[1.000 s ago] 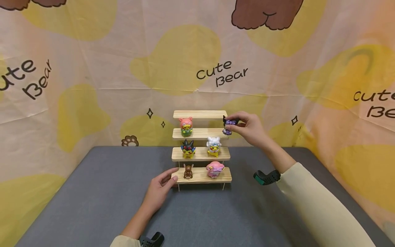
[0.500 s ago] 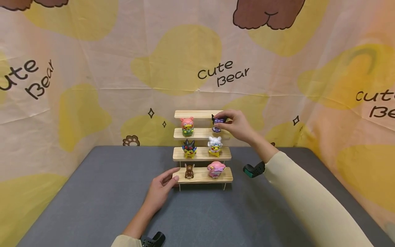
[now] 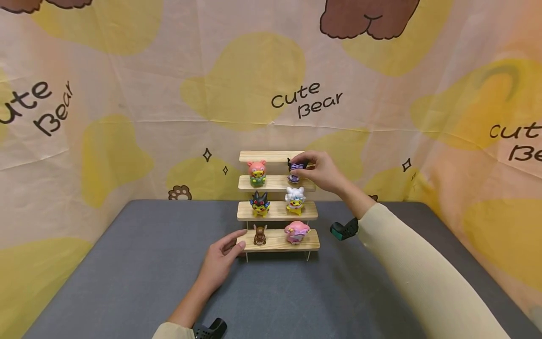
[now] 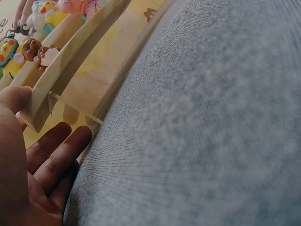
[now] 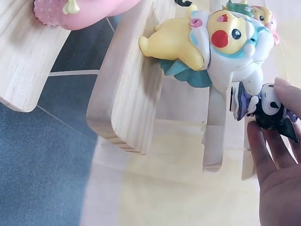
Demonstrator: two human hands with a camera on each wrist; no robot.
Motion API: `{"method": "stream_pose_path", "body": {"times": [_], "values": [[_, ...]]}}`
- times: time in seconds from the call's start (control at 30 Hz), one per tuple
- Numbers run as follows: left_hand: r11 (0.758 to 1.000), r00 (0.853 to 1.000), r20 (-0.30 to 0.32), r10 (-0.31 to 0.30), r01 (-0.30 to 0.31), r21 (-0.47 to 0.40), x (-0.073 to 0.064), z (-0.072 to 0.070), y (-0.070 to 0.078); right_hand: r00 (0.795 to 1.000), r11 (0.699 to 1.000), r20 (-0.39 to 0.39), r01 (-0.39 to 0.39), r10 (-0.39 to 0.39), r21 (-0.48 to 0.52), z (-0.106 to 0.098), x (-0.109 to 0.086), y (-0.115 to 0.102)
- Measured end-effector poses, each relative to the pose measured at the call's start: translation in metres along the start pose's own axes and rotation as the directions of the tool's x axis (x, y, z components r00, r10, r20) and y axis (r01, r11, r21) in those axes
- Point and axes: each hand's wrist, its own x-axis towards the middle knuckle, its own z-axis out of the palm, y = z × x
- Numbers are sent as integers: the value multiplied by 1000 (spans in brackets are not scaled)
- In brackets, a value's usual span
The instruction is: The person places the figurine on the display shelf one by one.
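Observation:
A tiered wooden display stand (image 3: 277, 245) stands on the table, with small figurines on its steps. At the left end of its lowest step, my left hand (image 3: 220, 259) grips the corner; in the left wrist view the thumb lies against the wood and other fingers stretch out below. My right hand (image 3: 323, 174) pinches a black-and-purple figurine (image 3: 295, 173) at the right end of the second step from the top. In the right wrist view, that figurine (image 5: 270, 106) has a white face and black hood, between thumb and fingers. Whether its base touches the step cannot be told.
A pink bear-hooded figurine (image 3: 257, 173) shares the second step. Below are a black-eared figurine (image 3: 259, 205), a white-hooded one (image 3: 295, 201), a brown one (image 3: 260, 235) and a pink one (image 3: 297, 232). A printed cloth (image 3: 237, 84) hangs behind the grey table (image 3: 148, 263).
My right hand has moved left with the black-and-purple figurine, from beyond the second step's right end to over that step. My left hand has stayed at the lowest step.

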Motion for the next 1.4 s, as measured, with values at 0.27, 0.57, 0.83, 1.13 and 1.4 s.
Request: {"method": "stream_pose_path", "body": {"times": [0.27, 0.57, 0.83, 1.13, 1.4], "values": [[1000, 1000, -4, 4, -4, 12, 0, 1, 1, 1000, 1000, 13, -22, 22, 7, 0, -3, 4], [1000, 1000, 2, -1, 1, 16, -1, -3, 0, 1000, 999, 8, -8, 7, 34, 5, -1, 3], [1000, 1000, -5, -4, 4, 13, -2, -3, -2, 1000, 999, -15, 17, -17, 27, 7, -1, -1], [1000, 1000, -7, -11, 11, 12, -2, -2, -1, 999, 998, -46, 30, -27, 54, -6, -6, -3], [1000, 1000, -9, -17, 17, 18, -4, -1, -3, 980, 978, -165, 80, -113, -193, -19, -31, -5]]}}
